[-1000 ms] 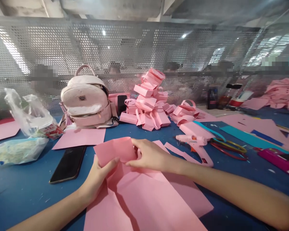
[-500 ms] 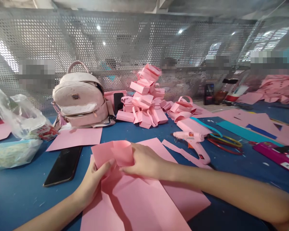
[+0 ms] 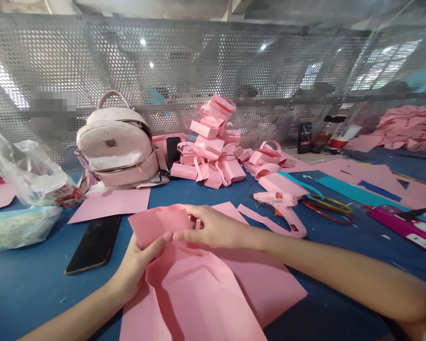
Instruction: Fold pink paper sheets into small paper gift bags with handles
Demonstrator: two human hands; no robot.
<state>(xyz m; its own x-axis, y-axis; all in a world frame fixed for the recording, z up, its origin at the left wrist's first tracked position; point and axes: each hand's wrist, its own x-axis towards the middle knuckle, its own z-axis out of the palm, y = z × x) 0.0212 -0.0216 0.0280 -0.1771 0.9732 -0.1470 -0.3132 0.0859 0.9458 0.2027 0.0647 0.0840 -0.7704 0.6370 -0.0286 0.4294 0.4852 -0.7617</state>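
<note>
A large pink paper sheet (image 3: 202, 289) is bent up at its far end, where a folded flap (image 3: 156, 224) stands above the table. My left hand (image 3: 140, 260) grips the flap's left side, thumb in front and fingers hidden behind the paper. From the right, my right hand (image 3: 208, 229) pinches the flap's right part between thumb and fingers. The two thumb tips nearly meet at its lower edge. Under the large sheet lies another pink sheet (image 3: 273, 289). To the right, a pink glue gun (image 3: 282, 206) rests on its side near a thin paper strip (image 3: 259, 218).
On the blue table (image 3: 21, 289) lie a black phone (image 3: 94, 244), plastic bags (image 3: 24, 227) and a purple power strip (image 3: 404, 225). Behind stand a backpack (image 3: 117, 147) and a pile of folded pink paper pieces (image 3: 213, 147) before a perforated metal screen (image 3: 199, 57).
The flap has tilted and shifted slightly left in my hands. My right hand has moved left and turned flatter, and the large sheet's right edge now curves upward.
</note>
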